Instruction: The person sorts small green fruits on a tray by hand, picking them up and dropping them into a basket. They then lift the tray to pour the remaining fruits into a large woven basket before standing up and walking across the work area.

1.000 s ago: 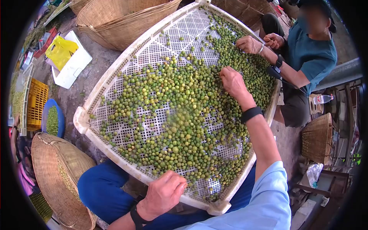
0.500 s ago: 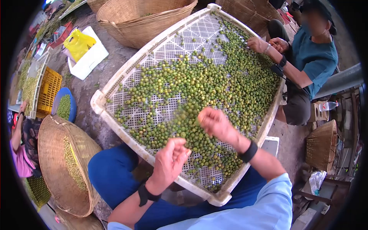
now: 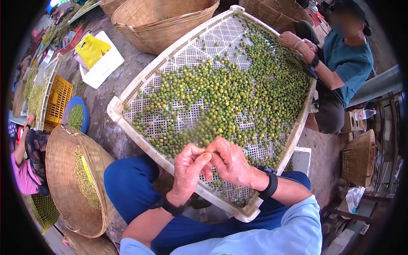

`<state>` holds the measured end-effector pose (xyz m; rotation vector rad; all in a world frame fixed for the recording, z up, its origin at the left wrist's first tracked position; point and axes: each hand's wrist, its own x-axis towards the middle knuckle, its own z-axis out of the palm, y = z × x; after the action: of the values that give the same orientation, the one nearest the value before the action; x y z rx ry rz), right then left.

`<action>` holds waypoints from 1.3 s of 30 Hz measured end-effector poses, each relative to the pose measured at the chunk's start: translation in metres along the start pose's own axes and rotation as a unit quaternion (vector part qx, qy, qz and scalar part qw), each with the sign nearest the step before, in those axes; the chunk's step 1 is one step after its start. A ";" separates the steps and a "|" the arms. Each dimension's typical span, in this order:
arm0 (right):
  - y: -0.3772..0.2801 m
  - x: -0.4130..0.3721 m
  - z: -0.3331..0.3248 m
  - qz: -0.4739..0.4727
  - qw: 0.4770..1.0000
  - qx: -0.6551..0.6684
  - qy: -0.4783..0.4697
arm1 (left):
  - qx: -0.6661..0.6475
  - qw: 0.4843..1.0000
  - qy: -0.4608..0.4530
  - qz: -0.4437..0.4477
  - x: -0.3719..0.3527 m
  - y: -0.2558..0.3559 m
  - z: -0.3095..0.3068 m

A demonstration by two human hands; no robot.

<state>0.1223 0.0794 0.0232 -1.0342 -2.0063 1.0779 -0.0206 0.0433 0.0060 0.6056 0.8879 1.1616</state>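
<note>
A white plastic mesh tray (image 3: 116, 109) lies tilted before me, spread with many small round green-yellow fruits (image 3: 231, 100). Over its near edge, my left hand (image 3: 186, 170) and my right hand (image 3: 231, 163) meet, fingertips touching. Thumb and forefinger of the left are pinched together. The right hand's fingers are curled and closed against them. Whatever lies between the fingertips is too small or hidden to make out. Both wrists wear black bands.
Across the tray sits another person, whose hand (image 3: 290, 39) is at its far right edge. Woven baskets (image 3: 165, 25) stand behind; another basket (image 3: 63, 170) holding fruit is at left, near a blue basin (image 3: 85, 114) and yellow crate (image 3: 56, 100). A white box (image 3: 102, 70) holds a yellow bag.
My right hand has come back from over the fruits to meet my left hand. My left hand has shifted slightly. The other person's hands have moved slightly at the tray's far edge.
</note>
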 end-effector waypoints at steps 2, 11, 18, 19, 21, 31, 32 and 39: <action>0.001 -0.002 0.002 -0.013 1.000 -0.011 0.007 | -0.025 1.000 0.007 -0.011 -0.001 -0.001 0.002; 0.001 -0.015 0.001 -0.022 1.000 -0.019 -0.003 | -0.192 0.970 0.029 -0.144 -0.002 -0.005 -0.003; -0.024 -0.061 0.022 -0.083 0.960 -0.067 -0.257 | 0.094 0.994 0.043 -0.028 0.015 0.009 -0.013; -0.025 -0.073 0.034 -0.109 0.931 -0.126 -0.326 | 0.142 0.989 0.028 -0.029 0.016 0.002 -0.014; -0.020 -0.103 0.062 -0.153 0.929 -0.141 -0.306 | 0.282 0.957 0.044 0.052 0.011 -0.011 -0.012; -0.023 -0.084 0.052 -0.149 0.935 -0.097 -0.307 | 0.166 0.979 0.054 0.102 -0.002 0.009 -0.004; -0.023 -0.073 0.037 -0.066 0.937 -0.103 -0.327 | 0.170 0.975 0.071 0.121 -0.002 0.014 -0.006; 0.083 0.061 -0.081 0.037 0.972 -0.211 0.101 | 0.055 0.994 0.093 0.026 -0.008 0.038 -0.025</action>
<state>0.1856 0.1924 -0.0016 -1.3833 -2.0862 0.5589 -0.0624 0.0467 0.0257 0.6197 1.1074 1.2352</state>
